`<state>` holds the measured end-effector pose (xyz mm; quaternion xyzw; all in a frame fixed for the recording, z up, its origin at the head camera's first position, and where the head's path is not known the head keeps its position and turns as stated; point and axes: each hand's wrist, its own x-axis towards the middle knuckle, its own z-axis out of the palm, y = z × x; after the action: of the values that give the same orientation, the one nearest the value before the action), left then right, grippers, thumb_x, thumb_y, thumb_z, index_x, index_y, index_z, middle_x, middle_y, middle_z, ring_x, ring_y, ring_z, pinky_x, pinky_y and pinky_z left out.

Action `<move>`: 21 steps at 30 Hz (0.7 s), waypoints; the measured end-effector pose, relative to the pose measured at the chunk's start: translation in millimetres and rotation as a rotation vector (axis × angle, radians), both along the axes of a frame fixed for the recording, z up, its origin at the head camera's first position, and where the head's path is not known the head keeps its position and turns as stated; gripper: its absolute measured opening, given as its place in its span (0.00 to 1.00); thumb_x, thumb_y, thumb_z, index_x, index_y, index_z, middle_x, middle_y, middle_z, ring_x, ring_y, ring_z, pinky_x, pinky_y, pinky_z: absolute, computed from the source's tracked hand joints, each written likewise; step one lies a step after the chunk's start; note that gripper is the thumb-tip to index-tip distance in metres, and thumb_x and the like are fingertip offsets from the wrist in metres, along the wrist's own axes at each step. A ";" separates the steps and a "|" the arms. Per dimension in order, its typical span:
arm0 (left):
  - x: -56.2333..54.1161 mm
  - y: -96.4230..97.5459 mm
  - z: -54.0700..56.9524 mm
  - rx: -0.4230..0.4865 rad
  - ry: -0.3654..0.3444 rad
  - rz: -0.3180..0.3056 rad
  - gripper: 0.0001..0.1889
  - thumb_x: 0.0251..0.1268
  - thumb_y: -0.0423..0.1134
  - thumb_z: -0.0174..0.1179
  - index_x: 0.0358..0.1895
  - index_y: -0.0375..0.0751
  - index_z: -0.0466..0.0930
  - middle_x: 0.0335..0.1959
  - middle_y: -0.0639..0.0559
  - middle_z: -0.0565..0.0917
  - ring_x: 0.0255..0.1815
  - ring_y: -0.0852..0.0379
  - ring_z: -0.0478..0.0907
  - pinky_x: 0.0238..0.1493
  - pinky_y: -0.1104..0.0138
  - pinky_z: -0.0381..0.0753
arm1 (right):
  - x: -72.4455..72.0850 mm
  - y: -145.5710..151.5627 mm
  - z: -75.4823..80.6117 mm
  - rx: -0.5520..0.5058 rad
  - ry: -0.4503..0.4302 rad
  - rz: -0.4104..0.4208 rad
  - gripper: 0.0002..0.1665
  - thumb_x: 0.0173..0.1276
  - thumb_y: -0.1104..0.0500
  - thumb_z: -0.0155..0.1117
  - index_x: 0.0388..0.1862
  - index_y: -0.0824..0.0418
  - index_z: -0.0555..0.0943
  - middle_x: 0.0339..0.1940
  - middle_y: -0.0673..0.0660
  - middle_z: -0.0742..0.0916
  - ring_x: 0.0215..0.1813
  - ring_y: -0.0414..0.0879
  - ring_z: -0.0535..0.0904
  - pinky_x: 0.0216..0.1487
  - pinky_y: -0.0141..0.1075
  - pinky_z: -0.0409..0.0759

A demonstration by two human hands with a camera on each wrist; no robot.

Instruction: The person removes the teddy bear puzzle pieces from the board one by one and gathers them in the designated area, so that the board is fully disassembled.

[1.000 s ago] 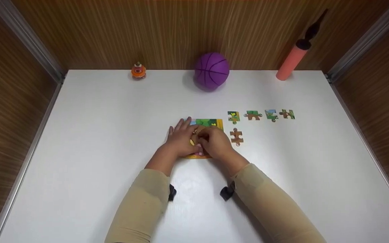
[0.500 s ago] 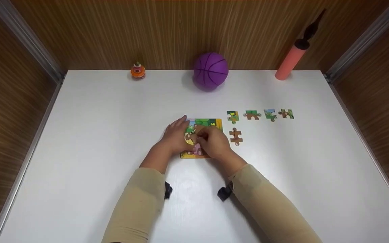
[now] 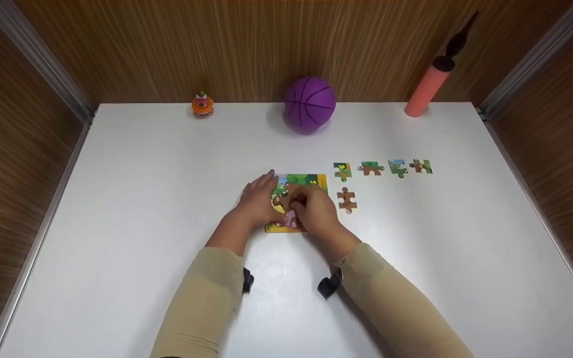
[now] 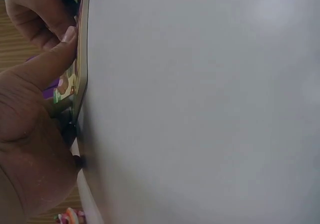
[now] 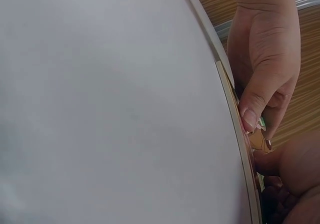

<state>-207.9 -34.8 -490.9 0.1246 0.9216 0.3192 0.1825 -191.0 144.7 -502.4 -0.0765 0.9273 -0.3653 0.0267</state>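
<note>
A colourful jigsaw puzzle in its yellow-edged tray point(image 3: 276, 229) lies on the white table, showing a brown animal among green bushes. My left hand point(image 3: 256, 201) rests along the tray's left side. Its thumb lies over the front part of the picture, as the left wrist view shows with the thumb point(image 4: 52, 61) on the tray's edge. Above the middle of the puzzle, my right hand point(image 3: 317, 208) pinches a brown puzzle piece point(image 5: 258, 140) between thumb and fingers. Much of that piece and the puzzle's right side are hidden by the right hand.
Several loose pieces lie right of the tray: a brown one point(image 3: 346, 200) nearest, and a row behind with a green-and-yellow piece point(image 3: 342, 171). Along the back stand an orange toy figure point(image 3: 202, 105), a purple ball point(image 3: 309, 104) and a pink pump point(image 3: 428, 90).
My left hand has shifted a little left and drawn its spread fingers together, uncovering more of the picture. My right hand stays over the puzzle's middle, almost still.
</note>
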 end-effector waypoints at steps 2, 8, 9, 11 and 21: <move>0.0 0.1 0.5 -0.003 -0.005 0.000 0.60 0.58 0.47 0.81 0.86 0.37 0.50 0.89 0.47 0.46 0.88 0.47 0.40 0.86 0.50 0.36 | 0.4 0.6 -0.5 -0.003 0.012 0.005 0.04 0.75 0.67 0.68 0.44 0.61 0.88 0.40 0.55 0.86 0.42 0.48 0.81 0.47 0.44 0.82; 0.0 -0.7 -0.1 -0.002 -0.011 0.003 0.60 0.57 0.47 0.82 0.86 0.37 0.49 0.89 0.48 0.46 0.89 0.48 0.40 0.86 0.50 0.35 | 1.5 0.0 -0.8 -0.011 0.038 0.000 0.05 0.75 0.68 0.67 0.42 0.62 0.88 0.41 0.57 0.85 0.44 0.50 0.80 0.49 0.45 0.82; -0.1 -0.9 -0.5 -0.002 -0.010 0.004 0.61 0.57 0.47 0.82 0.86 0.37 0.50 0.89 0.48 0.46 0.89 0.48 0.40 0.86 0.51 0.34 | 1.7 -0.3 -0.9 -0.012 0.041 -0.002 0.05 0.75 0.68 0.67 0.42 0.63 0.88 0.41 0.57 0.85 0.44 0.50 0.80 0.49 0.45 0.82; -0.3 -1.2 -1.0 -0.004 -0.008 0.003 0.61 0.57 0.47 0.82 0.86 0.37 0.50 0.89 0.48 0.46 0.89 0.48 0.40 0.86 0.50 0.35 | 1.8 -0.6 -0.4 -0.017 0.042 -0.007 0.05 0.76 0.68 0.66 0.44 0.63 0.88 0.42 0.58 0.85 0.45 0.50 0.80 0.50 0.45 0.83; -1.5 -0.9 0.1 -0.007 -0.010 0.004 0.61 0.56 0.47 0.82 0.86 0.37 0.49 0.89 0.48 0.46 0.88 0.48 0.40 0.85 0.51 0.34 | 3.5 10.3 2.1 -0.074 0.043 -0.014 0.08 0.76 0.67 0.67 0.50 0.66 0.88 0.46 0.59 0.86 0.49 0.51 0.82 0.55 0.44 0.84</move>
<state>-209.4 -35.6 -490.8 0.1205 0.9219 0.3171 0.1871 -187.5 154.9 -500.3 -0.0787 0.9141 -0.3977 0.0014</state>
